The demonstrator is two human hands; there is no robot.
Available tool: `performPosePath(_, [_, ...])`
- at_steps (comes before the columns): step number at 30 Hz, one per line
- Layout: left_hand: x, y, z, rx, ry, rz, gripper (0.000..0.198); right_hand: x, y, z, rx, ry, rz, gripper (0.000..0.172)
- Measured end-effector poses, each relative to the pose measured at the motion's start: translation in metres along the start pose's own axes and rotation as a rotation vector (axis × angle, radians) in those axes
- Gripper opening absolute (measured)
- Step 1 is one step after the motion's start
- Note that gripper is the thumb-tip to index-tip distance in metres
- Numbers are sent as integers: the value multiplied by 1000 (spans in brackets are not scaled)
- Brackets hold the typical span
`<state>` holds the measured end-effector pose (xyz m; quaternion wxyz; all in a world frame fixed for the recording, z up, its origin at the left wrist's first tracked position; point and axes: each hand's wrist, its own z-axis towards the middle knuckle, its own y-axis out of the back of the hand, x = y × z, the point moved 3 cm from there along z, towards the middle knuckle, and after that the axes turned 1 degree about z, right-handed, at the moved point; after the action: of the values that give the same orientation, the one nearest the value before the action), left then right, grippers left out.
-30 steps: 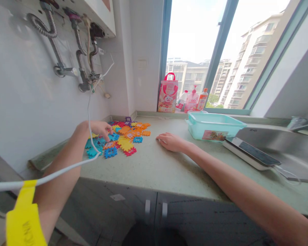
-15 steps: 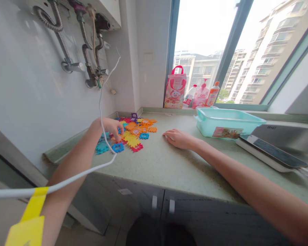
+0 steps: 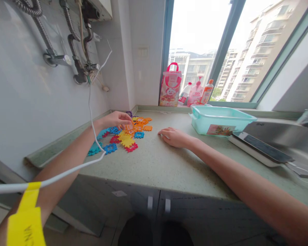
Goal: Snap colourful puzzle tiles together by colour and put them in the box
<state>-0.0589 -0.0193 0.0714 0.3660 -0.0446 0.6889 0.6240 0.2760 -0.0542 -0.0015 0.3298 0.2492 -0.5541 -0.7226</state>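
My left hand [image 3: 117,120] is over the heap of toy pieces, its thumb and fingers pinched on an orange interlocking toy block [image 3: 129,126] at the fingertips. Around it lie flat notched blocks in several colours: yellow blocks [image 3: 126,140], a blue block [image 3: 139,135], another blue block [image 3: 110,148], a red block [image 3: 131,147] and teal blocks [image 3: 94,149]. Part of the heap is hidden by my hand and wrist. My right hand [image 3: 175,137] lies palm down on the countertop to the right of the heap, fingers stretched out, holding nothing.
A mint-green plastic bin [image 3: 222,116] stands at the right rear, with a phone [image 3: 263,147] on a white block in front. Beyond is a steel sink [image 3: 277,133]. A white cable [image 3: 66,178] crosses above my left forearm. Bottles [image 3: 195,93] and a pink bag [image 3: 170,89] line the windowsill.
My left hand has moved up and away from the teal and red blocks to the orange ones, where it now pinches one. My right hand stays resting on the counter. The view has shifted slightly.
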Motion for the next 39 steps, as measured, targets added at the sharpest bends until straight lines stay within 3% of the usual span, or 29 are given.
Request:
performPosePath(2, [-7, -10, 8, -135, -47, 26, 65, 0, 1, 0, -4, 0, 7, 39])
performPosePath(4, [-11, -16, 13, -174, -89, 165, 59, 1, 1, 0, -14, -2, 7, 38])
performPosePath(7, [-11, -19, 13, -65, -107, 329, 47, 2, 2, 0, -20, -11, 2, 38])
performPosePath(12, [2, -14, 8, 98, -25, 313, 41, 7, 6, -2, -41, -104, 13, 32])
performPosePath(15, [10, -10, 8, 163, -20, 308, 37, 14, 3, 1, -109, -62, 59, 33])
performPosePath(19, [-4, -9, 8, -8, -122, 380, 35, 21, -7, 15, -227, 36, 131, 42])
performPosePath(22, [-29, -28, 9, -79, -248, 423, 34, 21, -14, 32, -261, 9, 106, 46])
performPosePath(25, [-48, -56, 10, 63, -312, 398, 28, 19, -18, 44, -238, -53, 78, 46])
performPosePath(28, [-53, -69, 6, 281, -283, 242, 28, 19, -17, 46, -241, -111, 50, 50])
performPosePath(31, [-48, -61, -2, 470, -234, 151, 25, 32, -11, 47, -244, -62, -45, 50])
performPosePath(34, [-33, -41, -8, 540, -154, 163, 23, 59, -7, 57, -186, 67, -149, 60])
performPosePath(36, [-20, -26, -6, 442, -108, 216, 24, 76, -7, 69, -136, 127, -178, 65])
performPosePath(39, [0, -6, 5, 29, -67, 406, 27, 88, -12, 83, -43, 172, -137, 63])
